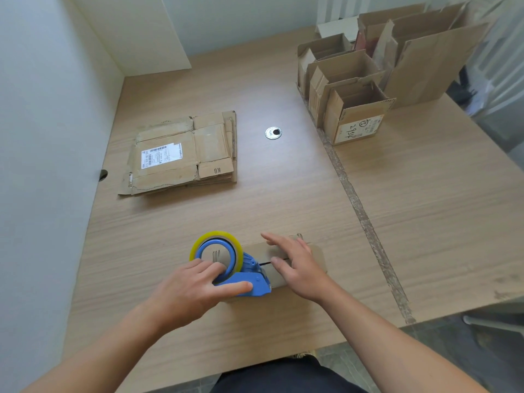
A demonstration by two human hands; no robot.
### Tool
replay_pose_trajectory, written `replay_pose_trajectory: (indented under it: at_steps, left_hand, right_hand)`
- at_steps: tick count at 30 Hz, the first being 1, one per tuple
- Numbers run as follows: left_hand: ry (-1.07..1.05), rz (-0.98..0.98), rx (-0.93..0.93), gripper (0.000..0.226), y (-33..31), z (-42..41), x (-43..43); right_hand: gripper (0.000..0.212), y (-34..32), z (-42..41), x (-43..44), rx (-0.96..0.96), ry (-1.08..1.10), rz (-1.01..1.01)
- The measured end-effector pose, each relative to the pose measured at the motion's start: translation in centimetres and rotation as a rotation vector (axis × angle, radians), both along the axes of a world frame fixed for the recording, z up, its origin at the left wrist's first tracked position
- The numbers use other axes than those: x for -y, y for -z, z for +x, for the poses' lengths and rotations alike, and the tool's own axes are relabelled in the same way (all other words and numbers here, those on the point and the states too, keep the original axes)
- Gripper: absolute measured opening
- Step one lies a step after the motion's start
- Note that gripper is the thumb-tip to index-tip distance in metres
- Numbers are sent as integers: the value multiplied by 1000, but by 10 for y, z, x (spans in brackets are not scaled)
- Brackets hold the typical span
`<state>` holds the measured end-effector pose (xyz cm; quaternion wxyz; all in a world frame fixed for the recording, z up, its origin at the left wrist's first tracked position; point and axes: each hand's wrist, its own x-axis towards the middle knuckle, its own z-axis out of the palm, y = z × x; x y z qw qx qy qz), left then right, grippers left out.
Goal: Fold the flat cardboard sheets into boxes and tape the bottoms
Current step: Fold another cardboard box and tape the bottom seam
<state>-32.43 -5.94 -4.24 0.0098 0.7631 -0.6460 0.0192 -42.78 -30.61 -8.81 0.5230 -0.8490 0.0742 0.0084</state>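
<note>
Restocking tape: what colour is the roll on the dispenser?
Yellow, on a blue dispenser; head view, roll.

"K6" stands upside down on the top flat cardboard sheet [209, 143]. Print on its white shipping label [161, 156] and on the nearest folded box [337, 112] sticker [360, 129] is too small to read.

Reaches forward with both; clasps with the curled left grip [195, 285], presses palm-down with the flat, straight-fingered right grip [300, 268].

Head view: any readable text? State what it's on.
"K6", upside down, on a flap of the top flat sheet.
White label on that sheet: barcode and print, too small to read.
Sticker on nearest box: handwriting and print, illegible.
</note>
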Motion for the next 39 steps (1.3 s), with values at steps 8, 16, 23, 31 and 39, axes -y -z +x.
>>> replay_pose_trajectory:
  at_steps: [8,16,23,31,39]
  left_hand:
    - [134,127,32,77,-27,11,18]
    - [139,215,31,88,-32,20,25]
    - [-33,264,-142,50,-30,15,21]
    - [-322,301,-409,58,-67,14,36]
    - [-645,462,-752,49,-76,25,33]
  right_hand:
    - [64,2,-1,-2,84,-203,-166]
    - [33,22,3,-6,158,-56,-142]
    - [35,36,5,-7,238,115,-51]
    - [9,32,5,-2,92,68,51]
    - [18,32,8,-3,41,64,-31]
